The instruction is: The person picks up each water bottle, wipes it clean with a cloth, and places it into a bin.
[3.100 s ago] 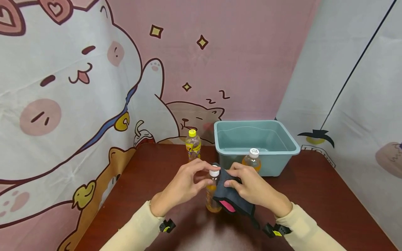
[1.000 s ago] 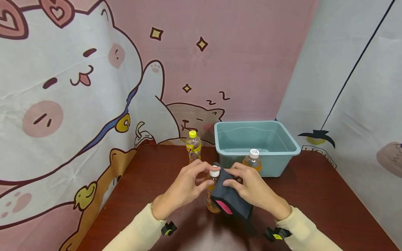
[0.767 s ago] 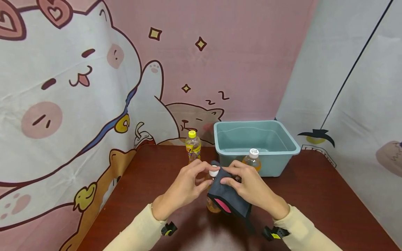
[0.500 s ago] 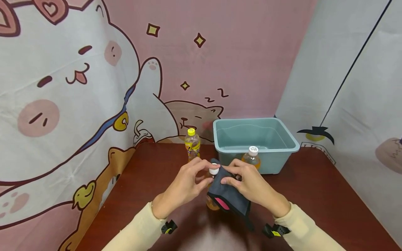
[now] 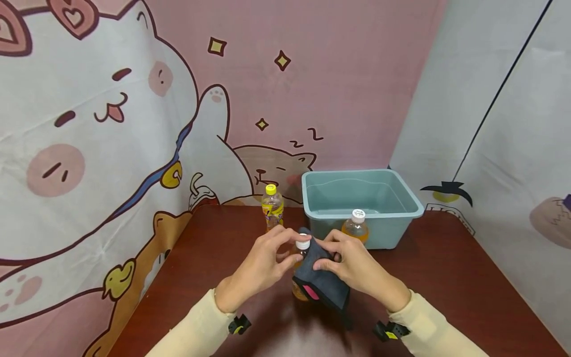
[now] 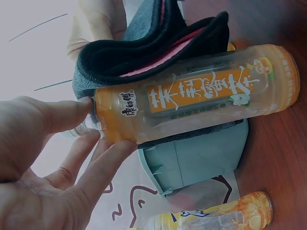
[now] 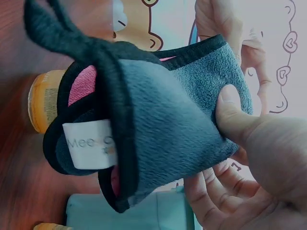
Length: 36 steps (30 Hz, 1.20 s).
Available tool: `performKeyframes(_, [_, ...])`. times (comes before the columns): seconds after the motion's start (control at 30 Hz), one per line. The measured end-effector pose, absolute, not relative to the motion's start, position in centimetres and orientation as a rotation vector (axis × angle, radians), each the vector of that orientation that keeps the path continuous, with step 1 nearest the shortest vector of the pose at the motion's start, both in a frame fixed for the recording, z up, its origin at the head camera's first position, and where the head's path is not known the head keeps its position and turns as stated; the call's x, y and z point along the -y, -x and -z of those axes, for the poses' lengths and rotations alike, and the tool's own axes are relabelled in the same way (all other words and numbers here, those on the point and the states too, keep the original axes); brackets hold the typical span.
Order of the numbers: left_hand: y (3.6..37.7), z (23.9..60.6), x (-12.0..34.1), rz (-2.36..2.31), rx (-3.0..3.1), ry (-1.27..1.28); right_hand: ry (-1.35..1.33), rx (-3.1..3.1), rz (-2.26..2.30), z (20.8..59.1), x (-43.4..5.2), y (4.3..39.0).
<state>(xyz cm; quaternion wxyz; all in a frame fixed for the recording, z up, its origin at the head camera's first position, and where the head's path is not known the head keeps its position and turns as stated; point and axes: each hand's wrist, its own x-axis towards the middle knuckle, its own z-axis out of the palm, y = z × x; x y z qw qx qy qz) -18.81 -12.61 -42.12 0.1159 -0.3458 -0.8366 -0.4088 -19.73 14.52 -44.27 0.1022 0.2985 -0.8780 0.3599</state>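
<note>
Low in the head view's centre, the left hand [image 5: 264, 258] grasps the neck of an upright, white-capped, clear plastic bottle with an orange label [image 6: 201, 93]; the right hand [image 5: 357, 260] pinches a dark-grey, black-edged, pink-lined cloth [image 5: 320, 271] beside it.

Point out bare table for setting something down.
Free: table right of the tub and right hand, and left of the yellow-capped bottle and left hand. Crowded: around the hands, with cloth and two white-capped bottles.

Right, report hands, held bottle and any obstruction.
Left hand holding upright bottle near cap. Right hand pinching grey cloth against it. Behind: tub, second white-capped bottle; neither blocking.
</note>
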Motion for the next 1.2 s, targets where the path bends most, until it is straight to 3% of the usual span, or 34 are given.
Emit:
performKeyframes(0.57, [18.6, 42.7, 12.6, 1.189, 2.442, 1.018, -1.093, 2.807, -0.865, 49.2, -14.9, 20.8])
performKeyframes(1.2, [18.8, 42.5, 12.6, 1.172, 2.391, 1.042, -1.113, 2.781, -1.013, 49.4, -15.4, 21.6])
